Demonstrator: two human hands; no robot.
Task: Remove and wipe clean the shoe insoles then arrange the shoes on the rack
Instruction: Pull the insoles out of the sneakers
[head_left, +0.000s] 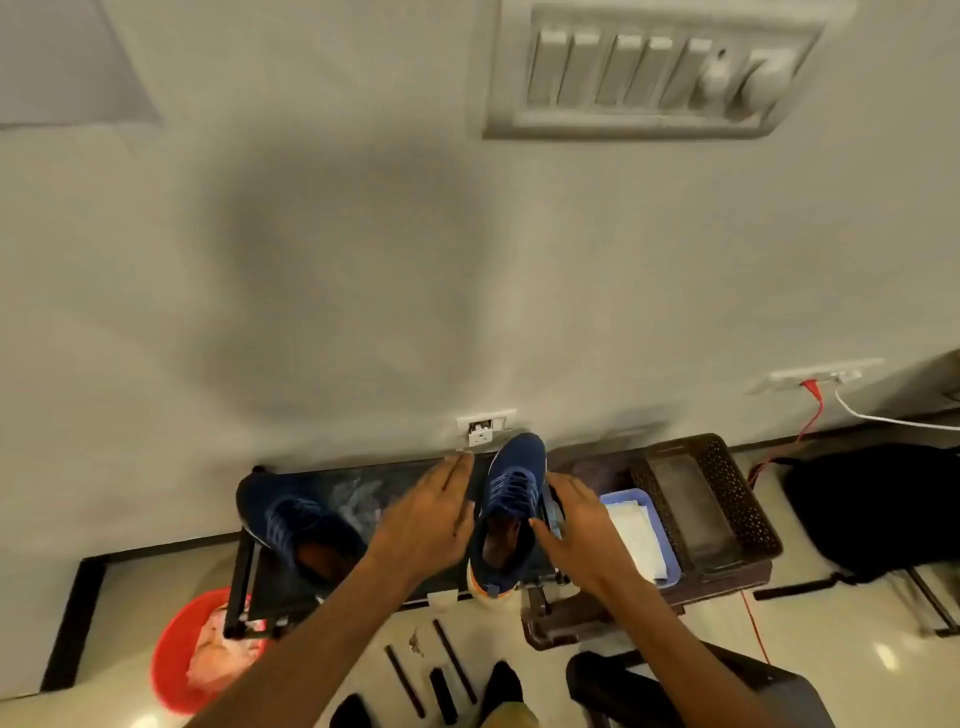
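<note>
Flanking one blue shoe (514, 493), both hands sit level with its laces in the head view. Its long axis runs from the heel at the front edge of the rack (322, 478) to the toe by the wall. The left hand (431, 514) lies flat, fingers straight, just beside it. The right hand (576, 519) lies against the other flank, thumb at the collar, grip unclear. The second shoe (296, 525) lies slanted farther left; a blue tray (621, 496) crowds the right.

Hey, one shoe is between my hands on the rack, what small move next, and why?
Probably square up the angled shoe: it lies askew at the left end of the rack, while the straight shoe between your left hand and right hand points at the wall.
</note>
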